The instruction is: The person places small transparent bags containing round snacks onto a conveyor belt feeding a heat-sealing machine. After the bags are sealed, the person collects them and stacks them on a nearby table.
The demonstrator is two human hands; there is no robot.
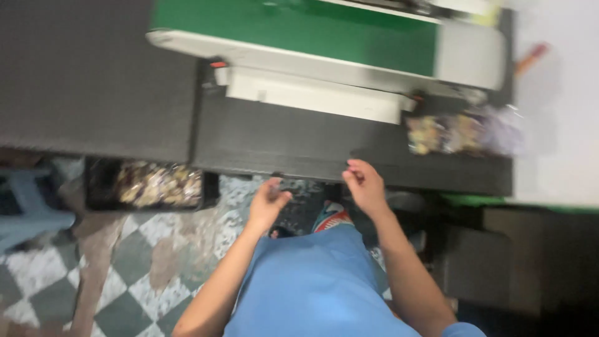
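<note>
While frame blurs, left hand (pixel 268 203) and right hand (pixel 365 186) hover curled, empty, at dark tabletop (pixel 281 146) edge; snack bag (pixel 458 132) well right.

left hand (pixel 268 203): loosely curled, empty, just below the dark desk (pixel 281 140) near edge | right hand (pixel 365 186): fingers bent, touching that near edge | blurred

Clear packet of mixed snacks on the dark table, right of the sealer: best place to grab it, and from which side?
Judging from a blurred view: take the clear packet by its near long edge, coming from the person's side with the right hand, the closer hand. It lies flat on the dark table, lengthwise left to right. The white and green machine crowds its far side, so the near side looks open.
</note>
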